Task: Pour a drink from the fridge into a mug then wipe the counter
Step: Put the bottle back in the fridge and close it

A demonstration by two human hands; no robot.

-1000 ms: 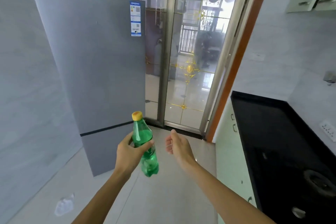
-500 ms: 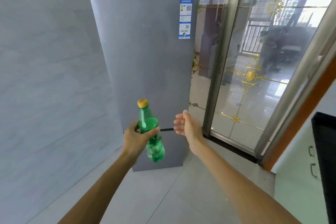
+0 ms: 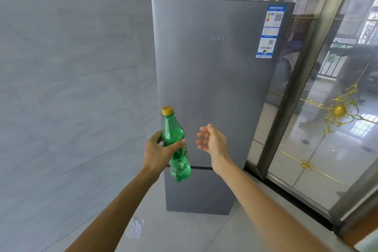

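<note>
A green plastic bottle (image 3: 177,145) with a yellow cap stands nearly upright in my left hand (image 3: 158,150), which grips it around the middle. My right hand (image 3: 212,140) floats just to the right of the bottle, fingers apart and empty, in front of the fridge door. The grey fridge (image 3: 216,80) stands straight ahead with both doors closed. No mug, cloth or counter is in view.
A grey tiled wall (image 3: 71,88) runs along the left. Glass sliding doors (image 3: 331,108) with gold ornaments stand to the right of the fridge. A crumpled white scrap (image 3: 135,228) lies on the floor tiles near my left forearm.
The view has swung left: the black counter has left the frame and the fridge now fills the centre. My left hand still holds the bottle; my right hand stays open beside it.
</note>
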